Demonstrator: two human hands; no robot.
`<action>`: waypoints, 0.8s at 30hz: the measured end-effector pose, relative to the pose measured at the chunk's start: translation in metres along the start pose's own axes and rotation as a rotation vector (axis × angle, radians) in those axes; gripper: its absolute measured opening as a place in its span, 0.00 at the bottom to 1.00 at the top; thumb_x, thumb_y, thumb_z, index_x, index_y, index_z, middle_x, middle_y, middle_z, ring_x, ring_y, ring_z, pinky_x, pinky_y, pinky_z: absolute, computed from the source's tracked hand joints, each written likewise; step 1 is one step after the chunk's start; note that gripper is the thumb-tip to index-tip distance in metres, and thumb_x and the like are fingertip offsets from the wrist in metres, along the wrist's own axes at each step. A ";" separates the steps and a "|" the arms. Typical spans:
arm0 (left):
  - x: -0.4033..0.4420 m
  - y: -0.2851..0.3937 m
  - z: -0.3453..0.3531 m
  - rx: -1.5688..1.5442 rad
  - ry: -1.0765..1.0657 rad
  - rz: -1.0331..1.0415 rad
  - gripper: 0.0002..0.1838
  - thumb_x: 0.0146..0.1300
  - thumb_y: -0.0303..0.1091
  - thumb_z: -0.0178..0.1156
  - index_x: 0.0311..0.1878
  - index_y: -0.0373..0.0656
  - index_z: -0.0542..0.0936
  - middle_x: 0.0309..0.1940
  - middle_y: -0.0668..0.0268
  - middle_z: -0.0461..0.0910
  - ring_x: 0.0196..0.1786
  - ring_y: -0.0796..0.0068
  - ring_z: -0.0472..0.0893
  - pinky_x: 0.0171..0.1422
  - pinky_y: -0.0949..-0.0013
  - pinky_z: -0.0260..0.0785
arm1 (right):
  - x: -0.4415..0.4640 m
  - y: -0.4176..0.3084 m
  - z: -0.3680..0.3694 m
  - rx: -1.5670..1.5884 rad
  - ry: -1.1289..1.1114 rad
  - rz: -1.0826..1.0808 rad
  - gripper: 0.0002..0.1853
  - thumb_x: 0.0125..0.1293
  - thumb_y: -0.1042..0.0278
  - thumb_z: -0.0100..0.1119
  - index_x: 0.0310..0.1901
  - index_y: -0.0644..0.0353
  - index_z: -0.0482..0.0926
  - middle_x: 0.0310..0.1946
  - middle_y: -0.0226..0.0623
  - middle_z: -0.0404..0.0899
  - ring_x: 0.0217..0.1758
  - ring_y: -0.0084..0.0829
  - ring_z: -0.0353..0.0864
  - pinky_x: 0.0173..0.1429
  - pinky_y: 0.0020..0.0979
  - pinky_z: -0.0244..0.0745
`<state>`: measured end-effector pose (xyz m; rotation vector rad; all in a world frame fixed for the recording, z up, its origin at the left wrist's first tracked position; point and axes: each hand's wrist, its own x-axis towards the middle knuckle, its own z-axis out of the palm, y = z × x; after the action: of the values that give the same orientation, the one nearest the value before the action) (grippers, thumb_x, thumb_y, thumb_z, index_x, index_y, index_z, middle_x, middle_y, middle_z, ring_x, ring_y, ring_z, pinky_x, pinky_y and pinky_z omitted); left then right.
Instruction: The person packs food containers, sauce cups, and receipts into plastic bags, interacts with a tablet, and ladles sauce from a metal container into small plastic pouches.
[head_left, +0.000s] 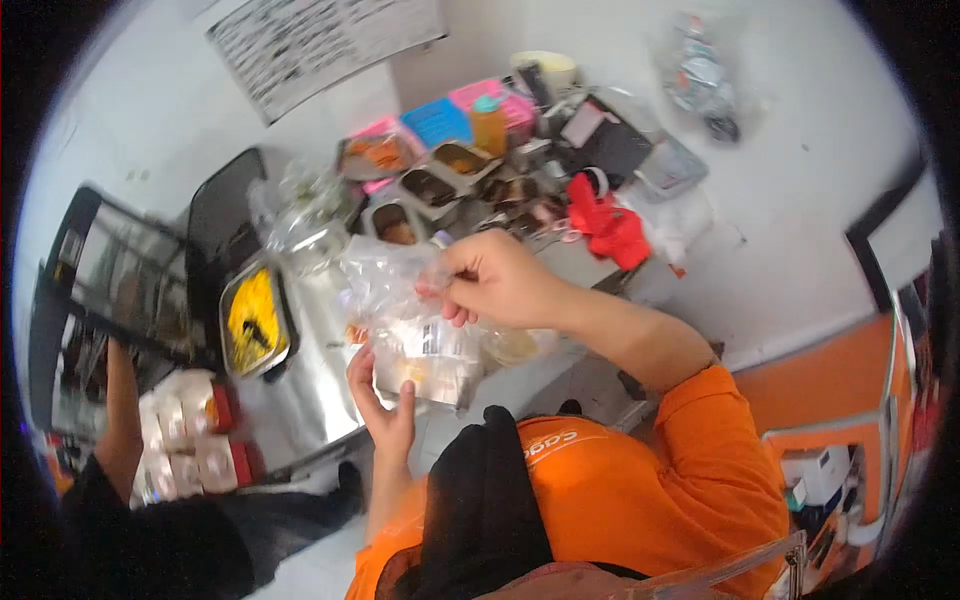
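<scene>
Nearest is the orange shirt (610, 460), and just beyond it the left hand (385, 410) is at the left near side of a clear bag (390, 270), its thumb standing apart from the fingers; whether it takes any of the weight I cannot tell. The bag is between the two hands, by the near edge of the bench (315, 385), with a pale pack (435, 372) showing in its lower part and a printed label (437, 338) on it. A little farther and to the right, the right hand (500, 280) pinches the bunched plastic near the top, thumb and forefinger pressed together. For good handling, I would have the left hand cup the pack from below so that it sits level, and the right gather the plastic evenly without pulling hard, since thin film probably tears or slips easily. To the left, a co-worker's arm (122, 410) reaches in near some packed cups (185, 425), and a tray (291, 335) of yellow food (255, 305) lies on the bench. Farther right is a red cloth (605, 225); on the far wall hangs a written sheet (325, 50)
</scene>
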<state>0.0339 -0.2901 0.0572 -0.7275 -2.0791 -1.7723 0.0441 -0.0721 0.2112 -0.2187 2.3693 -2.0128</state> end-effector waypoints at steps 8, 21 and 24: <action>0.049 0.146 0.180 -0.079 -0.545 0.805 0.23 0.41 0.43 0.73 0.35 0.42 0.74 0.32 0.64 0.72 0.33 0.64 0.71 0.38 0.66 0.61 | -0.116 -0.038 -0.146 -0.018 0.500 -0.151 0.11 0.65 0.66 0.57 0.31 0.67 0.78 0.19 0.34 0.77 0.21 0.21 0.77 0.25 0.23 0.73; 0.022 0.177 0.347 -0.764 -0.978 -0.035 0.06 0.56 0.19 0.60 0.36 0.37 0.74 0.32 0.66 0.76 0.37 0.81 0.74 0.40 0.77 0.66 | -0.287 -0.034 -0.276 0.065 1.052 -0.258 0.07 0.64 0.70 0.53 0.32 0.64 0.78 0.16 0.26 0.69 0.16 0.15 0.65 0.21 0.18 0.62; 0.034 0.176 0.372 -0.845 -0.875 -0.104 0.08 0.60 0.20 0.58 0.39 0.39 0.71 0.33 0.69 0.74 0.37 0.86 0.72 0.40 0.81 0.65 | -0.299 -0.030 -0.281 0.239 1.222 -0.452 0.07 0.63 0.70 0.56 0.35 0.65 0.78 0.17 0.24 0.71 0.15 0.13 0.60 0.21 0.16 0.57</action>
<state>0.1371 0.0987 0.1514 -1.9261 -1.6775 -2.7505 0.3120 0.2354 0.2661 0.7869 2.6785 -3.2753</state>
